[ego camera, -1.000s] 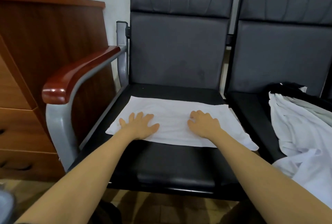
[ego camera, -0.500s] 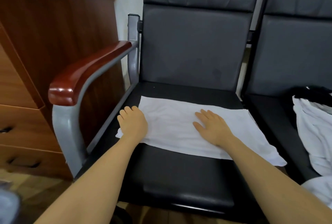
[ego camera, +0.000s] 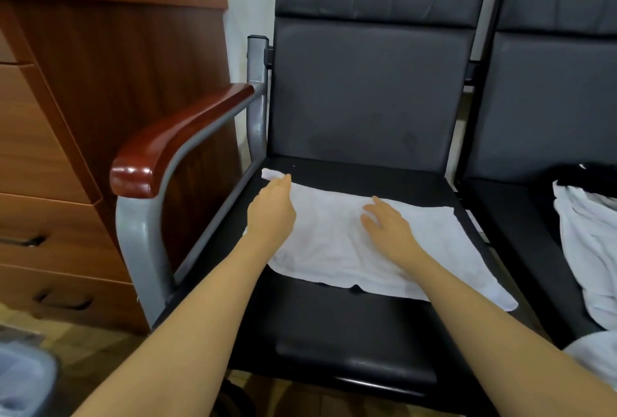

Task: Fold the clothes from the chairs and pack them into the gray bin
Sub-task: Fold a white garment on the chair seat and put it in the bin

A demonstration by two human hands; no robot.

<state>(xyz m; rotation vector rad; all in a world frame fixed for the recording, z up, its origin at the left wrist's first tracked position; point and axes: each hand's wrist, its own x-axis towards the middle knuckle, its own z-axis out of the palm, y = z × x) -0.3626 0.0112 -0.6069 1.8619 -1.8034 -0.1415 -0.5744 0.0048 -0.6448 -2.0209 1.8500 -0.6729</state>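
Observation:
A white cloth (ego camera: 337, 243) lies spread flat on the black seat of the left chair (ego camera: 334, 326). My left hand (ego camera: 272, 213) lies on the cloth's left edge, its straight fingers reaching the far left corner, which is slightly rolled up. My right hand (ego camera: 387, 226) rests flat on the middle of the cloth with its fingers spread. A pile of white clothes (ego camera: 587, 243) with a black garment (ego camera: 574, 174) behind it sits on the right chair. Part of the gray bin (ego camera: 23, 380) shows on the floor at the lower left.
The left chair has a red-brown wooden armrest (ego camera: 177, 139) on a grey metal frame. A wooden chest of drawers (ego camera: 66, 136) stands to its left against the wall. The wooden floor shows below the chairs.
My left hand has slid forward along the cloth's left edge to its far corner. My right hand has moved a little forward on the cloth. The view has shifted left.

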